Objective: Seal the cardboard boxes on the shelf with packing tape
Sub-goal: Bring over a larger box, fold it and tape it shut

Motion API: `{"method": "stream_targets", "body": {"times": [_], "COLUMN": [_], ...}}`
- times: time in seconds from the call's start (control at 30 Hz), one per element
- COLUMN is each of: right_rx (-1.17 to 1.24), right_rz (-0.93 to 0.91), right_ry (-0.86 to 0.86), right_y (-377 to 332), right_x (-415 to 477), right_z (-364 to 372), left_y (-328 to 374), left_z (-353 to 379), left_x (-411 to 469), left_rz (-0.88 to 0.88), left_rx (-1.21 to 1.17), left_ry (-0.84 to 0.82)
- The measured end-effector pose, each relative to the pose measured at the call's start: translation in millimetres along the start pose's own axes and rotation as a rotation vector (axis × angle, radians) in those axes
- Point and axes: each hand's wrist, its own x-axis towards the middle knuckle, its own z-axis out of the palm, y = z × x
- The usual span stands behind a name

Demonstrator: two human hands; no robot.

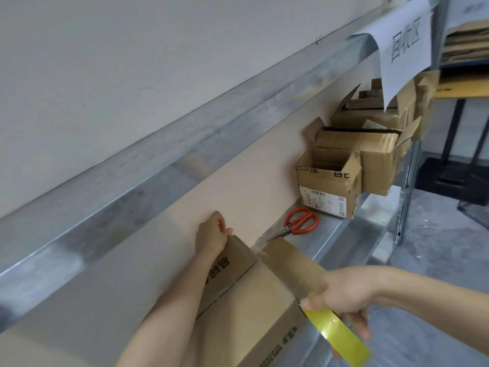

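The box under work stands on the metal shelf, close in front of me and against the beige back panel. Its top flaps are folded down, and dark print shows on the left flap and on the near side.

My left hand reaches over the box to its far top edge. The fingers are curled and grip that edge, with the thumb on top.

My right hand is at the near right corner of the box. It is closed round a tape roll with a yellow-green side, thumb on the upper face and fingers underneath. A tape strip runs from the roll across the top of the box to the far edge near my left hand. I cannot tell whether it is pressed flat along its whole length.

Scissors with orange handles lie on the shelf just beyond the box, blades pointing towards it. Further along stands a small open box with a printed label on its side. Behind it are larger open boxes, stacked with their flaps up. A paper sign with printed characters hangs from the beam above them.
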Motion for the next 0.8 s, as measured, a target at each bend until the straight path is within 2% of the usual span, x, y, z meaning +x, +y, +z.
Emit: {"method": "stream_targets", "body": {"times": [0.23,0.5,0.67,0.8], "right_rx": [0.063,0.048,0.012,0.034], "right_rz": [0.015,-0.042,0.021,0.01], "right_ry": [0.03,0.267,0.28,0.2], "right_y": [4,1,-4,-3], "right_x": [1,-17,-13,-11], "right_z": [6,-19,-1,11], "left_y": [-6,-7,-6,-4], "left_z": [13,13,12,13], "left_x": [-1,-2,-3,-1], "left_rz": [-0.201,-0.207,-0.213,-0.226], "left_rx": [-0.237,-0.34,-0.359,-0.351], "left_ry": [-0.014,-0.043,-0.032,-0.021]}}
